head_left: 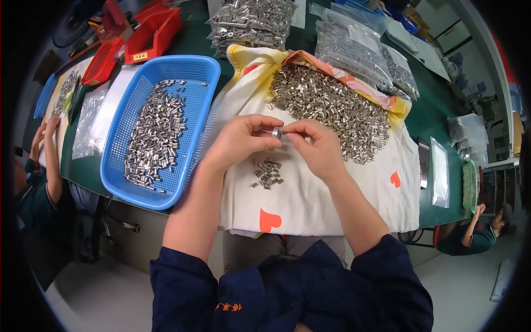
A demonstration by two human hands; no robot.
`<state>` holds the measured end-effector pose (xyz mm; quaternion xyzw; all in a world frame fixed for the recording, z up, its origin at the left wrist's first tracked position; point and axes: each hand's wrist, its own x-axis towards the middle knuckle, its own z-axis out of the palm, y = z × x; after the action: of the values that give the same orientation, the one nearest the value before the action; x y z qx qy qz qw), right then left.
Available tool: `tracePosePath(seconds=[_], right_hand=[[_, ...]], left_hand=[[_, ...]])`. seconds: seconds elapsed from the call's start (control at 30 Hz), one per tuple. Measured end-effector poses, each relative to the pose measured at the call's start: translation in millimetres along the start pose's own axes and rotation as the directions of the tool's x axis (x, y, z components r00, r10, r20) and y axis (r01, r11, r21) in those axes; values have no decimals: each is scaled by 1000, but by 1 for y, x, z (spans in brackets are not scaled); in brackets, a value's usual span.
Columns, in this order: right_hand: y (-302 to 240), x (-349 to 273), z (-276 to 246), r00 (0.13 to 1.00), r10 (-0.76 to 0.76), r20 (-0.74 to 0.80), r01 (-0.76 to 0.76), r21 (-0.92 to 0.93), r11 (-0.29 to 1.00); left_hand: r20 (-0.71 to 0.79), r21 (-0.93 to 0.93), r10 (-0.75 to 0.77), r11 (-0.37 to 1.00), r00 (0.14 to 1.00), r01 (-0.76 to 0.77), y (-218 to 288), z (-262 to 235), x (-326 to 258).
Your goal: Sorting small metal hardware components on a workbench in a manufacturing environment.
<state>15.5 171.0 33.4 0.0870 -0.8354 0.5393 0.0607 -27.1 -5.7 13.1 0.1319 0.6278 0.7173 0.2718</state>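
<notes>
Over the white cloth (315,207), my left hand (240,141) pinches a small shiny metal ring-shaped part (277,133) between thumb and fingers. From the other side, my right hand (318,146) brings its closed thumb and forefinger up against that part; what sits between these fingertips is too small to make out. Just below my hands lies a little heap of short metal cylinders (267,173). A large heap of similar metal cylinders (332,113) spreads beyond my right hand, against the cloth's folded far edge.
To the left, a blue perforated basket (110,160) contains many metal cylinders (155,133). Bags of metal parts (251,25) and clear bags (354,47) line the back. Red bins (152,36) stand far left. Other people sit at both sides; one person's hands (47,130) show left.
</notes>
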Motion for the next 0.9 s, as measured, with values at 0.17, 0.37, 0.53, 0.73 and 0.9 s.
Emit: tracePosePath(seconds=[0.17,0.37,0.53,0.73,0.9], right_hand=[[6,-2,4,997,80,1,-80,39,996],[2,-5,9,991,-127,-37,112,-268,957],[7,-6,8,973,-226,-51,192,-369,910],[3,-5,-4,996,3,92,9,-135,991],[3,24,-22,995,79,67,-59,-269,961]], left_hand=[[29,-24,22,999,999,-21,1,2,2],[6,81,-5,997,1000,5,-3,2,2],[-14,124,-7,992,1000,8,-2,3,3],[90,96,-33,995,995,24,-1,0,0],[199,266,-52,964,979,-3,3,1,-5]])
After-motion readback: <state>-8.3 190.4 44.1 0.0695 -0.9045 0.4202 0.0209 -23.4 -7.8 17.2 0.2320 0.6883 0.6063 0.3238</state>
